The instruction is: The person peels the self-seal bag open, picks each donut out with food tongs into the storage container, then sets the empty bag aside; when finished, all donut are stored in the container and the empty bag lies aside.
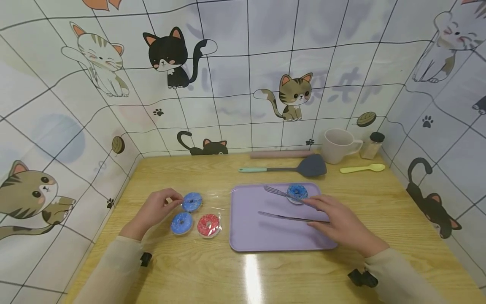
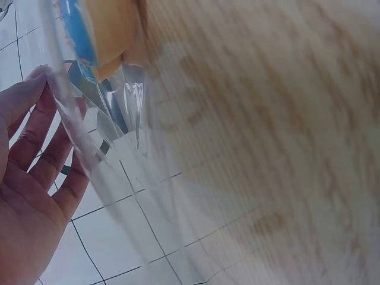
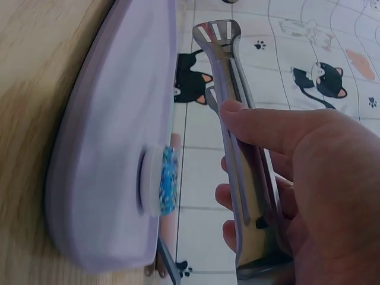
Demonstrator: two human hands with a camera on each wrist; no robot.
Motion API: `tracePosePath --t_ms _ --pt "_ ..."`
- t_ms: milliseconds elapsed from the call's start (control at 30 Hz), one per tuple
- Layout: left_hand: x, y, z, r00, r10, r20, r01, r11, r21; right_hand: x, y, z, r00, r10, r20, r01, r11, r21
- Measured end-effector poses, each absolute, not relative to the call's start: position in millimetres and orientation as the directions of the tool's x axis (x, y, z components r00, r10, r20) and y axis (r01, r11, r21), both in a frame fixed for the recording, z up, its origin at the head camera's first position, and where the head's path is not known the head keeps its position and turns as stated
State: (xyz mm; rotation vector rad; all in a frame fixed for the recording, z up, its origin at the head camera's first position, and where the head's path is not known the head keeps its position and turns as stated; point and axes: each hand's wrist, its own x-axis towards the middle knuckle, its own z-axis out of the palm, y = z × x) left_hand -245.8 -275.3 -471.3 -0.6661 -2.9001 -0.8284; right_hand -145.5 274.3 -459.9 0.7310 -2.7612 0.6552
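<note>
Your right hand grips metal tongs at their hinge end, thumb on top and fingers curled beneath; the two arms stand spread, and the far arm's tip touches the blue doughnut on the purple tray. Judgement: the tongs are stiff, smooth steel, so they may slide on the icing; take that doughnut across its outer rim, not through the hole. It looks small and light, with sprinkles that could scuff under a hard squeeze.

Your left hand pinches the far edge of a clear plastic wrapper at the left of the desk. The wrist view shows the film thin, glossy and floppy against your fingers. Judgement: it will be slippery and will crumple, so hold it at the open edge.

Containers:
- The wrapper holds three doughnuts: a blue one beside your fingertips, a second blue one nearer you, a red one to its right.
- The tray holds one blue doughnut, at its far side.
- A mug stands at the far right; its contents cannot be seen.
</note>
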Motion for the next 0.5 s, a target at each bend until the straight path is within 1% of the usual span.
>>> tracePosePath --t_ms 333,500 --pt "-246 -271 -466 -0.906 0.389 0.169 0.419 0.763 0.491 -168 231 -463 -0.782 -0.523 0.338 -0.618 0.717 -0.323" --pt "-245 -271 -467 -0.907 0.388 0.166 0.417 0.763 0.493 -180 209 -463 -0.779 -0.534 0.327 -0.624 0.706 -0.333"
